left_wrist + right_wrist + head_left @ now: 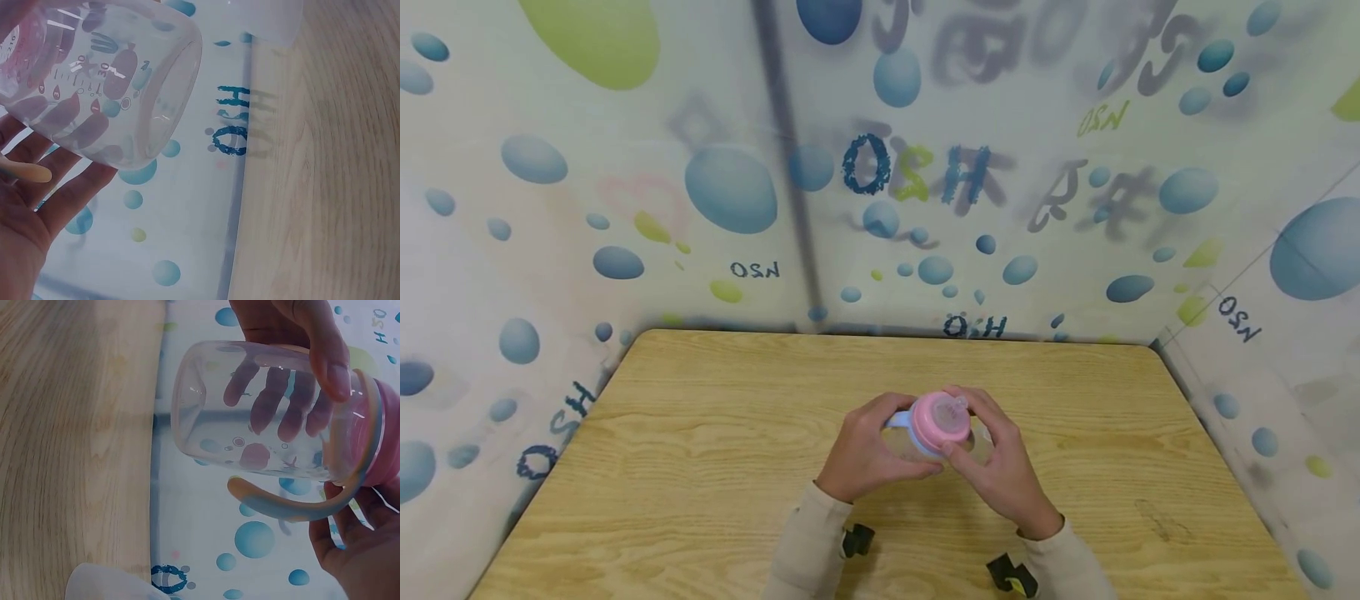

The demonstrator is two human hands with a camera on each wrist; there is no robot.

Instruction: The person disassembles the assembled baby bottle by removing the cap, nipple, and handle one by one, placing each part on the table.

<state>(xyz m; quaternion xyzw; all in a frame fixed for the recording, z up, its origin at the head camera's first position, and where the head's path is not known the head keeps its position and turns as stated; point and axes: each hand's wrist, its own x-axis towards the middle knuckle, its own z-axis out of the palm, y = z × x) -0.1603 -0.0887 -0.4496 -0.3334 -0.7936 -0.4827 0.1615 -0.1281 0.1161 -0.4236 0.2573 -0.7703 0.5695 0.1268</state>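
Note:
A clear baby bottle [219, 406] with printed markings has a pink collar [942, 419], a see-through teat [960, 404] and a pale blue handle [294, 509]. It is held tilted above the wooden table. My left hand [868, 446] grips the bottle's body, and its fingers [272, 400] show through the clear wall in the right wrist view. At the collar end, my right hand [1000, 462] has its thumb and fingers round the pink collar. The bottle's base [172, 94] points away from the collar in the left wrist view.
The wooden table [715, 417] reaches back to a wall [730, 292] with blue and green bubble prints. A translucent whitish piece [106, 584] shows at the lower edge of the right wrist view. Dark wrist mounts [857, 540] sit by both sleeves.

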